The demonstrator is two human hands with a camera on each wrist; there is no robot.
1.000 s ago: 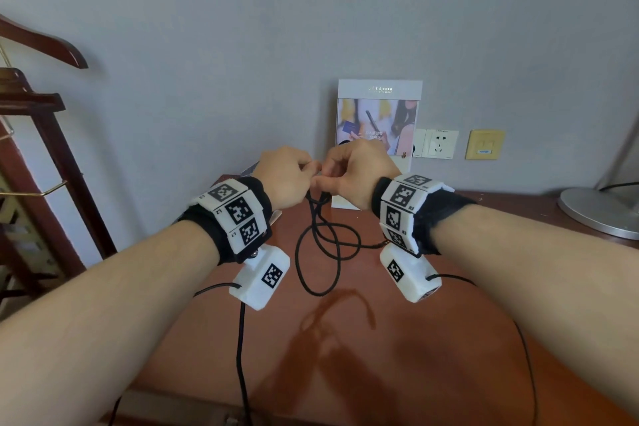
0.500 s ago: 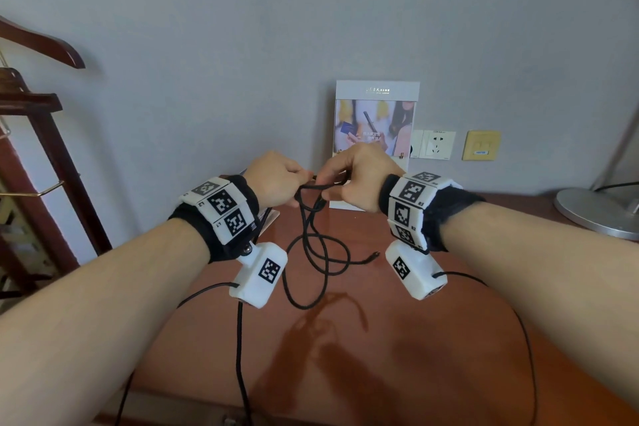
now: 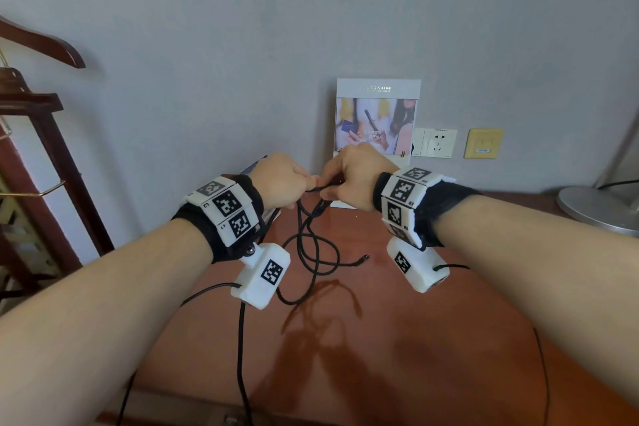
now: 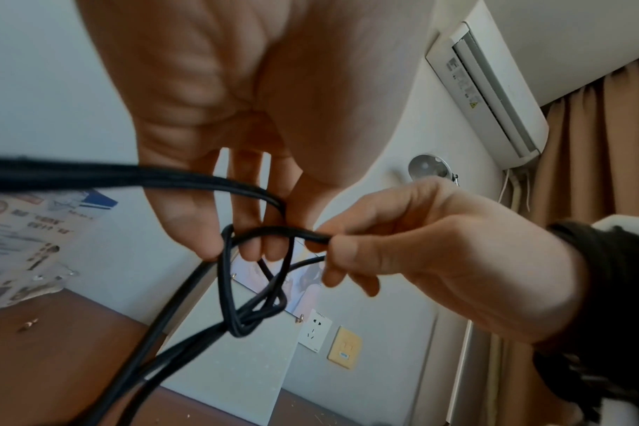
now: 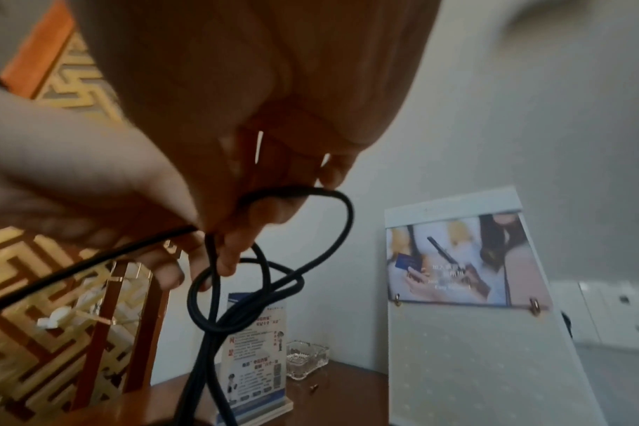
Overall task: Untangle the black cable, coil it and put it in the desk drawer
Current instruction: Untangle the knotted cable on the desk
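The black cable hangs below the fingers, its knot now looser than a second ago. Left hand and right hand each pinch a strand above the surface; untangling continues.

So the desk is a reddish-brown wooden top with a glossy finish, pushed up against the wall. Stuff actually sitting on it: a white stand-up sign with a photo on the front, at the back edge against the wall; a smaller clear acrylic card holder with a printed leaflet, over toward the back left corner; a little glass ashtray just beside that holder; and a tiny screw-looking bit lying in front of the ashtray. On the far right there's a round silver lamp base. The lower loops of the black cable trail over the middle of the desk.
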